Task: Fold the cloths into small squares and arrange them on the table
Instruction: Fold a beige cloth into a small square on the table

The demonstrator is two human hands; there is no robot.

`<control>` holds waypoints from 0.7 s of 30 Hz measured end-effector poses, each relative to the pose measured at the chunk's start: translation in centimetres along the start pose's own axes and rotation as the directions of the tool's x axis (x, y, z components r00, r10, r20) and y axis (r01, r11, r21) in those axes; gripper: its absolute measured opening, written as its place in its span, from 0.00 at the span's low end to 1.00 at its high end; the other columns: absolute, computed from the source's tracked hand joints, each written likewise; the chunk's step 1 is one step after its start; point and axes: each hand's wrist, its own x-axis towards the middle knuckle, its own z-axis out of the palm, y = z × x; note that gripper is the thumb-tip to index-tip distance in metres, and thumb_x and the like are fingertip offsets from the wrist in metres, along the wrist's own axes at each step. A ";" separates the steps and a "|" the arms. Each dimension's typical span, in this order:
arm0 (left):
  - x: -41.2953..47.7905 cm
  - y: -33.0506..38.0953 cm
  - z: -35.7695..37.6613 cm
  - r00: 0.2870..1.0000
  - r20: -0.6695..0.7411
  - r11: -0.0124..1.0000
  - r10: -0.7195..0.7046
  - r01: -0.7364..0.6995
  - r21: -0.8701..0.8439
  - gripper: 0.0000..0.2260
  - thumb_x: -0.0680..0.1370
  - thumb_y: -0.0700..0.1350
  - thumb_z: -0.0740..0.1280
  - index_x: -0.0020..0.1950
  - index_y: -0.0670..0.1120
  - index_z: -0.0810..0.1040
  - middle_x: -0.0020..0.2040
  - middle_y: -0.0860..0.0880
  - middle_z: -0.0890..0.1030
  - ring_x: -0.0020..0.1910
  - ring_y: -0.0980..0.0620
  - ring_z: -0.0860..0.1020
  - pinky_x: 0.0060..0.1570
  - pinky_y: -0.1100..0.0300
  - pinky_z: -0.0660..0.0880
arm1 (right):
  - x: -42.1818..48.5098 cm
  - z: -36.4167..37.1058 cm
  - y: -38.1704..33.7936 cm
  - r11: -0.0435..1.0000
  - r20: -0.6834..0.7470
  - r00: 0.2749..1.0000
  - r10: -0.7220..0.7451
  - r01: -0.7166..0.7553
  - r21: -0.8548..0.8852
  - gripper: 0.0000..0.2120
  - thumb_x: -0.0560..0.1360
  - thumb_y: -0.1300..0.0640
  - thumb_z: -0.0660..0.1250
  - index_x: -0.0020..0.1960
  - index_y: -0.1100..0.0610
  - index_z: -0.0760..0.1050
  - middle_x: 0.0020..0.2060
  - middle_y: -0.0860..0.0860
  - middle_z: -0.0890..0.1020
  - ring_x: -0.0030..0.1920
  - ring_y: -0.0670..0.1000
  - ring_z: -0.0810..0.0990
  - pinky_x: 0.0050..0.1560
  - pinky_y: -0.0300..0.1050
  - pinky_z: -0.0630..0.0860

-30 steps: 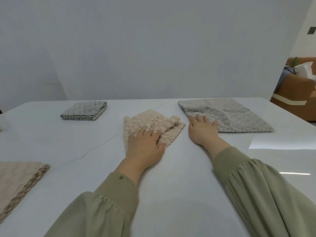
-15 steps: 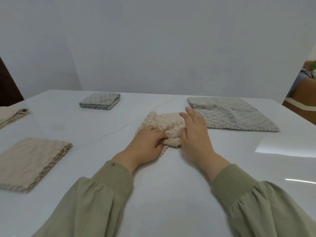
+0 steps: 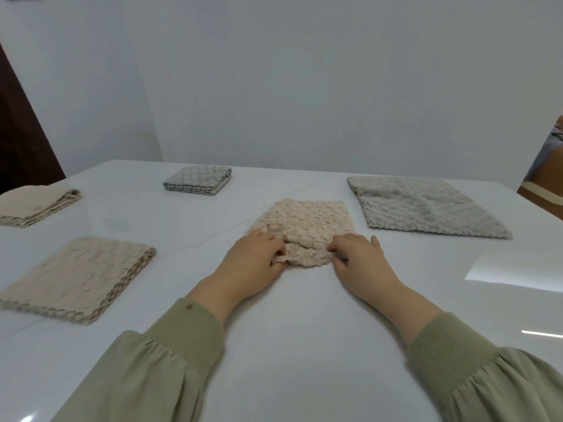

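Note:
A beige textured cloth [image 3: 307, 223] lies part-folded at the middle of the white table [image 3: 289, 345]. My left hand [image 3: 253, 260] pinches its near left corner with curled fingers. My right hand [image 3: 359, 257] grips the near right corner the same way. To the right lies a larger grey cloth [image 3: 420, 205], spread flat. A small folded grey square [image 3: 198, 180] sits at the back. A folded beige cloth [image 3: 79, 275] lies at the left, and another folded beige cloth [image 3: 33, 204] at the far left.
A grey-white wall stands just behind the table. A dark door edge [image 3: 18, 141] shows at the far left, and a brown seat [image 3: 545, 178] at the far right. Bare tabletop lies between me and the cloths.
The beige cloth has gone from a crumpled diagonal shape to a squarer fold. My right hand moved from the grey cloth's edge onto the beige cloth. The view swung left, revealing the left cloths.

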 end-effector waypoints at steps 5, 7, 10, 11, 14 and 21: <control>0.2 -0.7 0.1 0.981 -0.187 0.999 0.041 -0.046 -0.019 0.09 0.69 0.42 0.61 0.42 0.45 0.80 0.47 0.49 0.81 0.53 0.45 0.75 0.53 0.55 0.71 | 0.2 0.1 0.0 0.996 -0.131 0.991 -0.019 0.008 -0.088 0.07 0.73 0.62 0.60 0.46 0.56 0.77 0.56 0.50 0.79 0.65 0.53 0.70 0.70 0.63 0.51; 0.1 -1.0 -0.5 0.955 -0.294 0.999 0.045 -0.047 0.001 0.11 0.65 0.41 0.60 0.39 0.44 0.81 0.46 0.48 0.81 0.52 0.43 0.76 0.52 0.52 0.72 | 0.1 -0.2 0.0 0.993 -0.340 0.939 -0.061 0.021 -0.119 0.09 0.70 0.61 0.57 0.38 0.58 0.75 0.48 0.53 0.82 0.58 0.56 0.76 0.68 0.67 0.58; -0.6 -0.6 -2.1 0.989 -0.144 0.993 0.035 -0.050 -0.103 0.12 0.67 0.41 0.58 0.40 0.45 0.81 0.44 0.50 0.80 0.49 0.48 0.74 0.50 0.55 0.73 | -0.4 -0.8 0.1 0.984 -0.495 0.860 -0.124 0.042 -0.174 0.13 0.67 0.57 0.51 0.27 0.57 0.69 0.28 0.52 0.76 0.36 0.55 0.75 0.67 0.66 0.63; -0.9 -0.5 -2.7 1.000 -0.013 0.973 -0.003 0.000 -0.230 0.12 0.69 0.42 0.58 0.40 0.46 0.82 0.44 0.53 0.81 0.47 0.52 0.74 0.50 0.56 0.73 | -0.5 -1.0 0.0 0.982 -0.520 0.842 -0.143 0.057 -0.178 0.13 0.67 0.56 0.51 0.26 0.56 0.64 0.23 0.50 0.69 0.29 0.53 0.69 0.66 0.65 0.65; -1.5 -0.1 -3.9 0.956 0.284 0.718 -0.070 0.246 -0.651 0.13 0.75 0.39 0.60 0.41 0.48 0.84 0.39 0.53 0.84 0.43 0.57 0.81 0.48 0.61 0.76 | -0.3 -1.3 -0.7 0.987 -0.582 0.799 -0.154 0.093 -0.133 0.14 0.71 0.56 0.53 0.26 0.55 0.60 0.19 0.47 0.62 0.23 0.51 0.60 0.66 0.59 0.66; -0.5 -2.8 -1.2 0.894 -0.088 0.840 -0.440 0.375 -0.393 0.11 0.78 0.44 0.61 0.56 0.51 0.80 0.54 0.54 0.80 0.55 0.55 0.75 0.56 0.60 0.70 | 2.2 1.7 -4.1 0.990 0.133 0.991 -0.005 0.024 -0.139 0.27 0.80 0.43 0.47 0.76 0.51 0.53 0.76 0.51 0.53 0.76 0.53 0.49 0.73 0.60 0.42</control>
